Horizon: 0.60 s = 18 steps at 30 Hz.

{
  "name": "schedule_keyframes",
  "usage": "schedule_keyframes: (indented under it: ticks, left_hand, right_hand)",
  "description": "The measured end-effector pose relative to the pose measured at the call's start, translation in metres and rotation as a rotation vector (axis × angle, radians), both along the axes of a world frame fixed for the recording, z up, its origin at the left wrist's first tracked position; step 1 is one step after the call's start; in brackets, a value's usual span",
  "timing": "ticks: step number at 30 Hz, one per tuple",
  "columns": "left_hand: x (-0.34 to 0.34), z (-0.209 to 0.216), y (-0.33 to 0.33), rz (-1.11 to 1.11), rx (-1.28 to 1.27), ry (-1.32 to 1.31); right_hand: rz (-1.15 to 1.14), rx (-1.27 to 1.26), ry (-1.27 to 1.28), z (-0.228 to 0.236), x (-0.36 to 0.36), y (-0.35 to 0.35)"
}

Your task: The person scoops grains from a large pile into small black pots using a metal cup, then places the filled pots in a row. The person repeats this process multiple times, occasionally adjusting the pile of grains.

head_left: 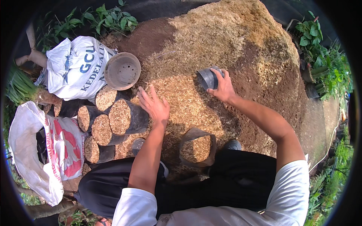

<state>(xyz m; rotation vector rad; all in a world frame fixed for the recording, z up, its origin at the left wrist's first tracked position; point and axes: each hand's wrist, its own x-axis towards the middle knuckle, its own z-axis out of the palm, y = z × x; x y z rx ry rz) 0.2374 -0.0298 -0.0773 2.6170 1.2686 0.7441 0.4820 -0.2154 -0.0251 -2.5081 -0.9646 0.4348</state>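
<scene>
My right hand point(223, 85) grips a small dark plastic pot point(208, 78) by its side, tilted over the heap of dark soil and pale wood shavings point(181, 75). What the pot holds inside is hard to make out. My left hand point(154, 105) hovers with fingers spread and nothing in it, close to a black grow bag point(138, 117) whose mouth shows pale shavings. Between my legs stands another black grow bag point(197, 147), open at the top, with shavings inside.
Several filled grow bags point(102, 130) lie stacked at the left. Beyond them are a grey pot with holes in its base point(122, 71) and a full white sack point(75, 67). An open white-and-red sack point(64, 147) stands nearer. Green plants point(316, 60) line the right side.
</scene>
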Motion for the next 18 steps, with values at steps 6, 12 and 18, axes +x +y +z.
schedule_keyframes:
  ticks: [6, 12, 18]
  left_hand:
    - [-0.007, -0.005, -0.033, -0.656, -0.497, 0.5]
    - [0.013, -0.041, -0.063, -0.493, -0.614, 0.52]
    - [0.033, -0.073, -0.069, -0.509, -0.665, 0.282]
  right_hand:
    - [0.041, 0.048, -0.153, -0.011, 0.01, -0.006]
    - [0.071, 0.038, -0.122, -0.038, -0.011, -0.001]
    - [0.069, 0.022, -0.01, -0.048, -0.054, -0.002]
